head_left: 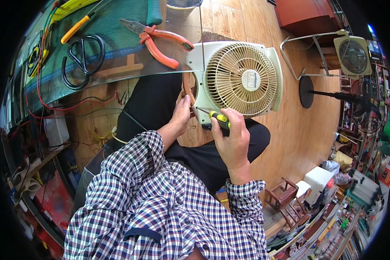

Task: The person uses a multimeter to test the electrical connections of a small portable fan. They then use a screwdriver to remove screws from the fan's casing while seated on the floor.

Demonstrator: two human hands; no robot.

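Your right hand is closed around the yellow-and-black handle of a screwdriver, its shaft pointing left to the near left corner of the fan; whether the tip sits in a screw is too small to tell. Your left hand is partly curled at the casing's left edge, thumb pointing away from you, right by the shaft's end; you can't tell from here whether it grips the casing. The fan is in front of you, just beyond your knees, its round cream grille facing up and its pale casing reaching left to the corner of the glass counter, where the two overlap in view. On the counter, to your left, lie pliers with orange-red handles, jaws pointing up and left, then scissors with big black loops, and a yellow-handled tool beyond them. A teal handle lies just past the pliers. Red wire hangs over the counter's left side. To your right, across the wood floor, stand a second fan and a black round base; nearer you is a small wooden chair beside a white box.
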